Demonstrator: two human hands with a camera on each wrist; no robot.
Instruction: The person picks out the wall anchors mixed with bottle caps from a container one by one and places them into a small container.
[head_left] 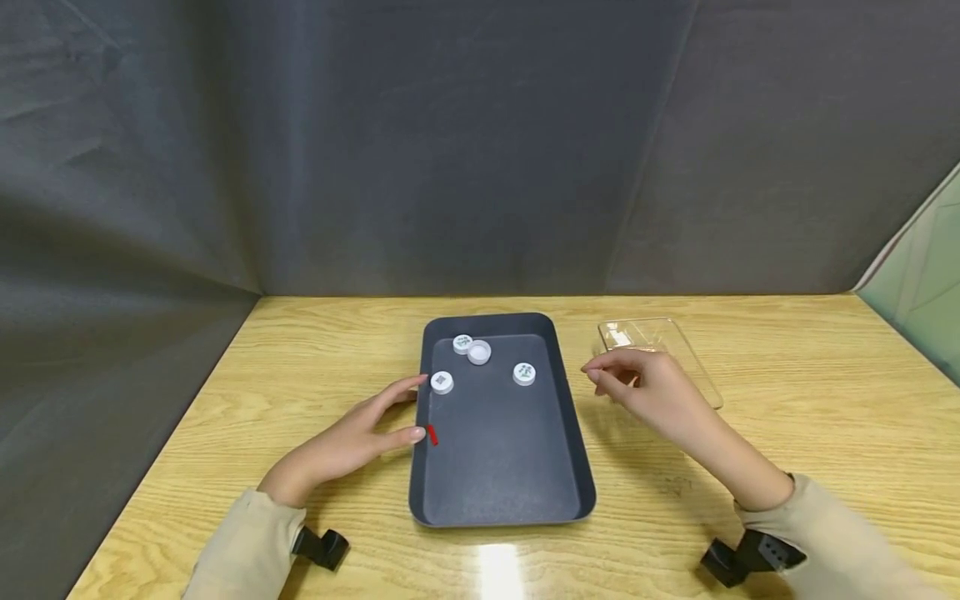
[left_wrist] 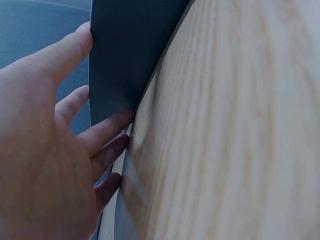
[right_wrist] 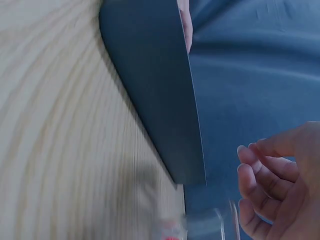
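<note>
My left hand [head_left: 360, 433] is at the left side of a dark grey tray [head_left: 510, 492], fingers spread, with the index fingertip and thumb at its rim. In the left wrist view, fingers of the left hand [left_wrist: 60, 130] lie along the tray's outer wall [left_wrist: 125, 55]. Just inside the rim by the thumb is a short red strip [head_left: 432, 435]. My right hand [head_left: 648, 385] hovers right of the tray, in front of a clear plastic box [head_left: 693, 354]. Its fingers are loosely bent, thumb near index, and nothing shows between them in the right wrist view [right_wrist: 275, 175].
Several small white round caps lie in the tray's far half: one with a dark square mark [head_left: 442, 382], one with green print [head_left: 524, 373], a hollow one [head_left: 478, 352] overlapping another [head_left: 462, 343]. A grey cloth wall [head_left: 480, 167] stands behind the wooden table [head_left: 337, 350].
</note>
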